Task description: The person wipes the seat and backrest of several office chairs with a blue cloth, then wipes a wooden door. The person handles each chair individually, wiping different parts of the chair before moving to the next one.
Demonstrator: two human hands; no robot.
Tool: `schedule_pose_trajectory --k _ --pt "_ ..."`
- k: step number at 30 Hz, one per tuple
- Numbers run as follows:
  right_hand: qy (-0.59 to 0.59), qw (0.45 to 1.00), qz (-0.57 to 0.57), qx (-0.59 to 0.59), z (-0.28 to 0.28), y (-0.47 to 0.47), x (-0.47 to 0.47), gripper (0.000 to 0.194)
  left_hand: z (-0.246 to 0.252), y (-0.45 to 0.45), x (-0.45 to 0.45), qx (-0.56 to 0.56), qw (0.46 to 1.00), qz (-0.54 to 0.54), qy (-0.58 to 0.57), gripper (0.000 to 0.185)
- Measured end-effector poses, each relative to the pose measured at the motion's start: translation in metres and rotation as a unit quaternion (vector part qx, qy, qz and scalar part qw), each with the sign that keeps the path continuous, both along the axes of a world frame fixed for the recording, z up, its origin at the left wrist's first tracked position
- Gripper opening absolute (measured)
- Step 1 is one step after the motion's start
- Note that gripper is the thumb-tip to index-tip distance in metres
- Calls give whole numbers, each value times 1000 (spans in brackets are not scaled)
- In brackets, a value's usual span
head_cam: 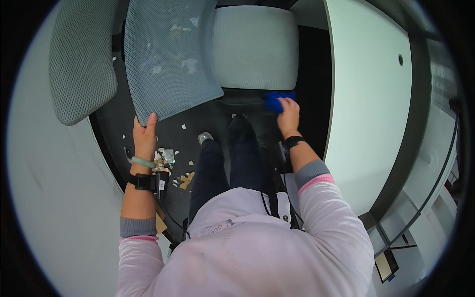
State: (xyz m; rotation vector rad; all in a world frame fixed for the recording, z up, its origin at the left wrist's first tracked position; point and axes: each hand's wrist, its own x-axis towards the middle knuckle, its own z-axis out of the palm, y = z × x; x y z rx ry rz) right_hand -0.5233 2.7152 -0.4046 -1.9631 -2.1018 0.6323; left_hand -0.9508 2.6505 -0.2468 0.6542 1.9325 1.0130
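My left hand (pixel 145 130) grips the lower left corner of a blue-grey mesh chair backrest (pixel 167 89), thumb on the near face. Pale scraps (pixel 190 65) show on or through the mesh. In my right hand (pixel 288 113) is a crumpled blue cloth (pixel 274 102), slightly blurred. The cloth is just below the front edge of the padded light-grey chair seat (pixel 256 48), near its right corner; whether it touches the chair cannot be told. The seat adjoins the backrest's right side.
A second mesh backrest (pixel 83 59) stands at the far left, beside a pale wall (pixel 55 178). Broken pale debris (pixel 160 160) and a brown fragment (pixel 187 180) lie on the dark floor (pixel 174 133) near my feet. A white desktop (pixel 367 92) runs along the right.
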Motion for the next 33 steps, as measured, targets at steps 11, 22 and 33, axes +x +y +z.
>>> schedule_pose_trajectory --k 11,22,33 --pt "100 974 147 -139 6 1 -180 39 1 -4 -4 12 999 -15 -31 39" --pt "436 895 65 74 165 110 -242 46 27 25 6 72 979 -90 -169 60" --pt "-1 945 295 141 254 152 -332 24 52 33 -5 71 972 -226 6 66"
